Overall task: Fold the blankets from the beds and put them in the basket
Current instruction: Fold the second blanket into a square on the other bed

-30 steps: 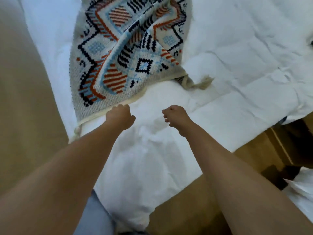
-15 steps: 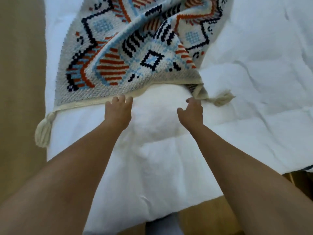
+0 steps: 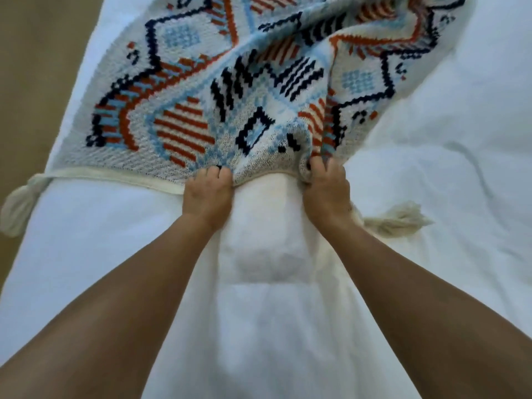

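A knitted blanket (image 3: 230, 90) with orange, navy and light-blue geometric patterns lies across the white bed (image 3: 273, 312). Its cream near edge runs from left to centre. My left hand (image 3: 207, 194) grips that edge near the middle, fingers curled into the fabric. My right hand (image 3: 324, 185) grips a bunched fold of the blanket a little to the right. A cream tassel (image 3: 17, 205) hangs at the blanket's left corner, and another tassel (image 3: 398, 220) lies just right of my right wrist. No basket is in view.
The white duvet is wrinkled on the right side (image 3: 446, 168). A tan floor (image 3: 31, 67) runs along the bed's left edge.
Both hands reached forward from the bare duvet to the blanket's near edge and closed on it. The fabric between and around them is now bunched and lifted.
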A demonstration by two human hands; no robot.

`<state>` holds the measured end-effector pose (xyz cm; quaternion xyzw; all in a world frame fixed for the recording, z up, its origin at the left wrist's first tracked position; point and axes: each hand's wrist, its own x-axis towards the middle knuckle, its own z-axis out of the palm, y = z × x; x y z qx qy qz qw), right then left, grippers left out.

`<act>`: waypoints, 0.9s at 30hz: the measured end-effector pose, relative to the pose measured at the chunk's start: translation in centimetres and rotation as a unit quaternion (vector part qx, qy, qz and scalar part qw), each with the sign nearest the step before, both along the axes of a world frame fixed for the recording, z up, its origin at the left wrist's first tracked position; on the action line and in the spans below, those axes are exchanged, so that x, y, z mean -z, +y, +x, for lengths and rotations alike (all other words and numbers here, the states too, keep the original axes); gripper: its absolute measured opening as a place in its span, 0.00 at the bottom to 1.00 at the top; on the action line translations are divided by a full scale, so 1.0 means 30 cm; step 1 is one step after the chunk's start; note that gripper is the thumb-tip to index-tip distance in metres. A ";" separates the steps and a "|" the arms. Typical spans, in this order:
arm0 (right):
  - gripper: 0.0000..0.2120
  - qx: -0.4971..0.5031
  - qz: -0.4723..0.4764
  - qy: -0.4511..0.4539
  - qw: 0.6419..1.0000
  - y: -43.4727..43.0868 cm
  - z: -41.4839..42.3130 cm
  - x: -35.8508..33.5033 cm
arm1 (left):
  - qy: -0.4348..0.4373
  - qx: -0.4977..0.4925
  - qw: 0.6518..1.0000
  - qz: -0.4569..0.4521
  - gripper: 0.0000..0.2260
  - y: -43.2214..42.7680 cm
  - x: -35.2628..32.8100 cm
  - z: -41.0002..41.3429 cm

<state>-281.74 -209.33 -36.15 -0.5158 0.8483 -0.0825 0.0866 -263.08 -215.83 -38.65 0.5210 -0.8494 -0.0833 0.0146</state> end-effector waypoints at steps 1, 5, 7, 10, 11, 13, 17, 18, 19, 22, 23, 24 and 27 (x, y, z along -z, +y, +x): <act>0.14 -0.024 0.007 0.025 0.999 0.010 0.005 -0.012 | 0.005 0.002 1.000 0.016 0.04 0.027 -0.013 0.007; 0.14 -0.094 0.050 0.111 0.988 0.074 -0.024 -0.091 | 0.004 0.037 0.998 0.044 0.07 0.122 -0.071 0.041; 0.14 -0.094 0.082 0.137 0.983 0.131 -0.053 -0.144 | -0.016 0.073 0.996 0.043 0.09 0.170 -0.100 0.047; 0.14 -0.087 0.124 0.175 0.973 0.232 -0.106 -0.223 | -0.011 0.117 0.992 0.048 0.10 0.246 -0.130 0.021; 0.14 -0.089 0.141 0.192 0.967 0.263 -0.127 -0.246 | -0.003 0.127 0.990 0.055 0.10 0.272 -0.136 0.001; 0.12 -0.081 0.185 0.225 0.953 0.324 -0.176 -0.289 | 0.003 0.144 0.987 0.074 0.11 0.333 -0.146 -0.046; 0.12 -0.031 0.287 0.267 0.919 0.449 -0.321 -0.339 | -0.019 0.172 0.977 0.123 0.09 0.494 -0.146 -0.145; 0.13 -0.019 0.316 0.265 0.911 0.478 -0.362 -0.343 | -0.018 0.179 0.974 0.137 0.08 0.540 -0.145 -0.172; 0.14 -0.013 0.345 0.258 0.902 0.503 -0.401 -0.339 | -0.016 0.185 0.971 0.151 0.08 0.587 -0.145 -0.202; 0.16 -0.009 0.382 0.216 0.899 0.569 -0.486 -0.305 | -0.035 0.186 0.968 0.168 0.10 0.705 -0.138 -0.305; 0.16 -0.019 0.376 0.204 0.904 0.593 -0.502 -0.289 | -0.052 0.178 0.968 0.171 0.12 0.729 -0.135 -0.337; 0.15 -0.046 0.365 0.199 0.908 0.620 -0.509 -0.270 | -0.071 0.165 0.968 0.177 0.12 0.744 -0.134 -0.366; 0.16 -0.114 0.315 0.177 0.926 0.690 -0.533 -0.202 | -0.105 0.103 0.973 0.176 0.13 0.745 -0.121 -0.422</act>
